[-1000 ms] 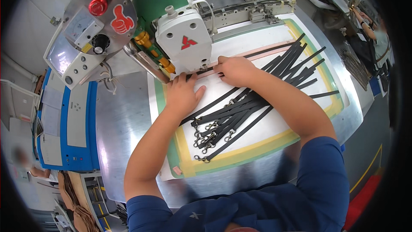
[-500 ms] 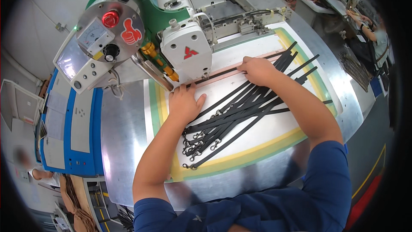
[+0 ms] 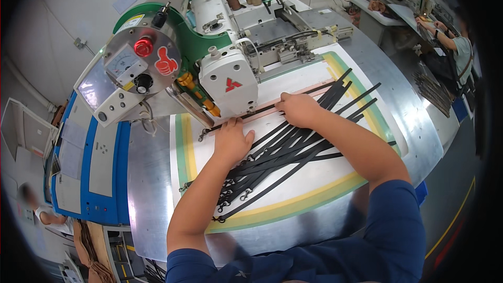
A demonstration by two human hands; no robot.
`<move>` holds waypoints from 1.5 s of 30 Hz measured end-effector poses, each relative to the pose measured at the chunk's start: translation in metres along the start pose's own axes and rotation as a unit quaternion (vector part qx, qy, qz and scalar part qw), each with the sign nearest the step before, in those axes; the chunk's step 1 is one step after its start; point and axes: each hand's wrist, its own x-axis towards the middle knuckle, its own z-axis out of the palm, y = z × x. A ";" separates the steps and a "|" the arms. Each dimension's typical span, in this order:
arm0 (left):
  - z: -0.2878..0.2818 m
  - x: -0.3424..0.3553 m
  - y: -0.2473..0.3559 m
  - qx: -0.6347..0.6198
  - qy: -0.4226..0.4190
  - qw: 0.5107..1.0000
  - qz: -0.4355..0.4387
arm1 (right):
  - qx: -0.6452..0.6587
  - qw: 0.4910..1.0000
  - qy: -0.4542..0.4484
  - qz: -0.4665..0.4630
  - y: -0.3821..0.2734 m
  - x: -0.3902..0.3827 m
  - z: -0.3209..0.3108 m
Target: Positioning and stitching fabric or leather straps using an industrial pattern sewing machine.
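Note:
A white industrial sewing machine head stands over a white work plate with yellow and green borders. My left hand lies flat on the plate just in front of the needle area, fingers pressing down on a black strap that runs along a thin pink guide strip. My right hand presses the same strap further right. A pile of several black straps with metal snap hooks lies under and between my forearms.
A control box with a red button and black knob juts out at the left. A blue-and-grey panel sits at the left edge. The steel table surrounds the plate. Another person works at a bench far right.
The view has shifted, so the machine and plate sit lower and more central. Both hands stay pressed on the strap at the guide strip in much the same pose.

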 end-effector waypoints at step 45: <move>0.027 0.065 0.140 -0.025 -0.017 0.999 0.011 | 0.019 0.999 -0.036 -0.026 0.112 -0.031 -0.030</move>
